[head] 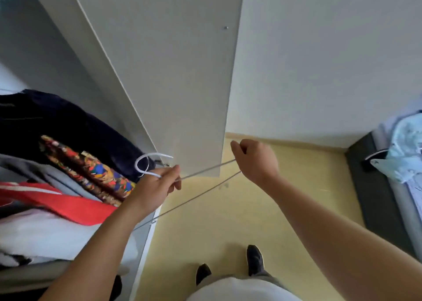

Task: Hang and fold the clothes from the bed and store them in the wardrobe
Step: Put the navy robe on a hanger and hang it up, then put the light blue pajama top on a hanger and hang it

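Standing here, the worry I have is that thin wire hanger (205,170). It is bare, stretched between both hands close to the edge of the open wardrobe door (171,72), and its hook end curls right beside the garments packed in the wardrobe (34,37). If it swings that way, it could catch on the patterned garment (91,170) or the dark garment (68,122) and drag something out. Pulled too hard from both ends, a wire that slight would probably bend. The left hand (157,186) pinches the hanger at its neck, just below the hook. The right hand (255,161) is curled round the far corner. The hanger is white, slim and long, with one wire running straight between the hands and another slanting below toward the wardrobe's lower edge. The clothes (404,145) waiting to be hung are pale blue and crumpled. They lie on the bed (376,197), well apart to the person's right across the yellow floor (228,220).
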Action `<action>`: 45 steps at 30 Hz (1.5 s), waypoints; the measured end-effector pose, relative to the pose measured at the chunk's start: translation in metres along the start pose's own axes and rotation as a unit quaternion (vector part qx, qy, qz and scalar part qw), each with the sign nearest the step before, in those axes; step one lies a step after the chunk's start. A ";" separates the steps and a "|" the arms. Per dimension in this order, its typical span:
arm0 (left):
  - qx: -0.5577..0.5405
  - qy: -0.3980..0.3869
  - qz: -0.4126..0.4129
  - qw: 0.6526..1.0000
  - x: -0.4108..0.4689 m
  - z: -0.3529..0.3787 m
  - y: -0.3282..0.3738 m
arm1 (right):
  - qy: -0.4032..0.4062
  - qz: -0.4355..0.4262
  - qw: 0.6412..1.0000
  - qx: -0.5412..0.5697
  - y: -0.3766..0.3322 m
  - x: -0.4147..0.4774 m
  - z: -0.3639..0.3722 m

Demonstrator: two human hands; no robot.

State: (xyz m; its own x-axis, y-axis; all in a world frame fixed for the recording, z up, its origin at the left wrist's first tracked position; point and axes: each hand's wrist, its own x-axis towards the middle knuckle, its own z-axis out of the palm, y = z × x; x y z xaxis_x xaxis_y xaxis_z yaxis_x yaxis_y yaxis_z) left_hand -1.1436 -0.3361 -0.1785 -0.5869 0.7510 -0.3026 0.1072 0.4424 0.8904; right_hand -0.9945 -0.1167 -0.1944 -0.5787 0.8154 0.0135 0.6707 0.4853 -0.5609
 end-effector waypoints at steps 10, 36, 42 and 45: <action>0.073 -0.156 0.011 0.985 0.062 0.218 0.075 | 0.172 0.111 0.979 -0.014 0.199 -0.051 -0.131; 0.030 -0.499 0.117 0.858 0.183 0.860 0.358 | 0.193 0.417 0.871 0.174 0.611 -0.011 -0.384; 0.037 -0.549 0.118 0.827 0.221 0.950 0.395 | 0.194 0.488 0.833 0.176 0.671 0.013 -0.411; 0.051 -0.553 0.087 0.827 0.227 0.994 0.406 | 0.185 0.503 0.828 0.166 0.701 0.012 -0.419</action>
State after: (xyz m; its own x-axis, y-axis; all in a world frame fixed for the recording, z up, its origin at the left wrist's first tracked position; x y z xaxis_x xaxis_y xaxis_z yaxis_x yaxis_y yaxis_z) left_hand -0.4360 0.5010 -0.2241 0.5320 0.7712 -0.3495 0.2135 0.2772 0.9368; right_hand -0.3369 0.3651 -0.2405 0.4180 0.8252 -0.3799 0.5265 -0.5609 -0.6389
